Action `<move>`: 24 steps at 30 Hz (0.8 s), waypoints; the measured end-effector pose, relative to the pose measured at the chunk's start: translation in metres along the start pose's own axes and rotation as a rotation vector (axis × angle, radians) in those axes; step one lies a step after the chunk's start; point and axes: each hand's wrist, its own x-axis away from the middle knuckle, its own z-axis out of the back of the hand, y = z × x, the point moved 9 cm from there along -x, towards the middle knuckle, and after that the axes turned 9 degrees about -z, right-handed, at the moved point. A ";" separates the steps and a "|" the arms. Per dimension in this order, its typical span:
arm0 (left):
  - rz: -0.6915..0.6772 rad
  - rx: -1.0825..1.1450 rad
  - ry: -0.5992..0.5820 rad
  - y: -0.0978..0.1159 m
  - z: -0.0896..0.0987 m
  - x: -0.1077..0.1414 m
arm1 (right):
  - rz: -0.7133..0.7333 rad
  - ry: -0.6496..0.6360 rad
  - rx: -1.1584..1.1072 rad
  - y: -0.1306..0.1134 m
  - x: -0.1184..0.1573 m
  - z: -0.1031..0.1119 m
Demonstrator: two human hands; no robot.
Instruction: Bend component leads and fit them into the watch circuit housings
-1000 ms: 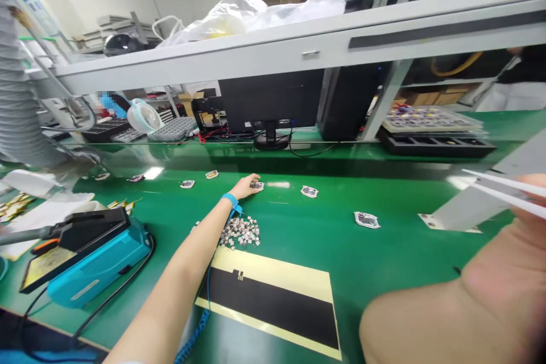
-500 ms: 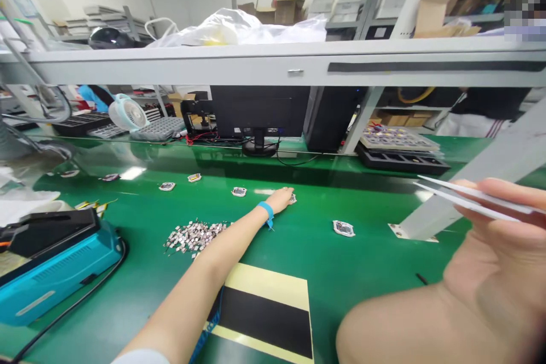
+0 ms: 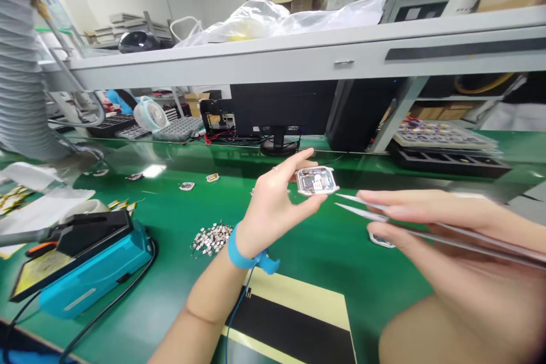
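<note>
My left hand [image 3: 273, 205], with a blue wrist strap [image 3: 241, 251] on it, grips a small rounded-square device housing [image 3: 316, 180] by its edges, above the bench. Electronic parts show inside the housing's pale rim. In my right hand [image 3: 447, 239] is a pair of tweezers [image 3: 362, 209], tips slightly apart and pointing left, close to the housing's lower right corner. Partly behind my right fingers, another housing [image 3: 381, 240] lies on the green mat. A heap of tiny metallic parts [image 3: 212, 239] sits left of my left wrist.
More housings [image 3: 186, 186] are spread along the back left of the green bench. A blue soldering station [image 3: 98, 273] with a black cable stands at left. In front lies a yellow-and-black sheet [image 3: 298, 318]. A monitor [image 3: 284, 108] and stacked trays [image 3: 447, 151] line the back.
My left hand has lifted a housing off the mat and drawn it back toward me. My right hand has brought the tweezers left, up beside it. The view has shifted somewhat.
</note>
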 end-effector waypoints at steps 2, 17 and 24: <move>-0.024 0.058 -0.018 0.011 0.005 0.004 | 0.042 -0.050 0.014 -0.012 0.000 -0.012; -0.150 -0.087 -0.010 0.036 0.020 0.012 | 0.177 -0.294 0.049 -0.036 0.012 -0.033; -0.225 -0.132 -0.039 0.043 0.017 0.009 | 0.062 -0.098 0.056 -0.067 0.021 -0.014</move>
